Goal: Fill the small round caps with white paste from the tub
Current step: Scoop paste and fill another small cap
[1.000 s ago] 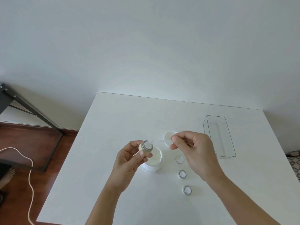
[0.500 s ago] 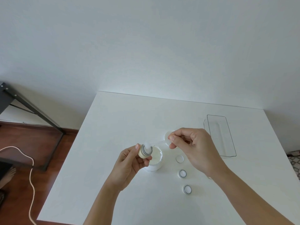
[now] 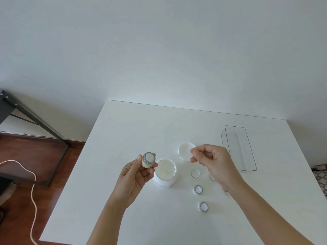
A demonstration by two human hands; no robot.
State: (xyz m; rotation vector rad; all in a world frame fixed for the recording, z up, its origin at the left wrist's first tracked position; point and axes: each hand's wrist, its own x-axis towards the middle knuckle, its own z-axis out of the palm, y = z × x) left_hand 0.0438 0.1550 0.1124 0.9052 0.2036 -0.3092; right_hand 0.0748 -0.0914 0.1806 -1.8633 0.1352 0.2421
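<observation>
I see the left hand (image 3: 134, 175) with its grip pinched round a small jar (image 3: 148, 160), held up just left of the open tub (image 3: 165, 172) on the table (image 3: 123, 138). The right hand (image 3: 212, 161) is curled; whether it holds anything I cannot tell. Three caps (image 3: 198, 189) lie right of the tub

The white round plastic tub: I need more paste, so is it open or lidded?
Open. The white round plastic tub shows bare white paste inside; its round white lid lies on the table behind it.
</observation>
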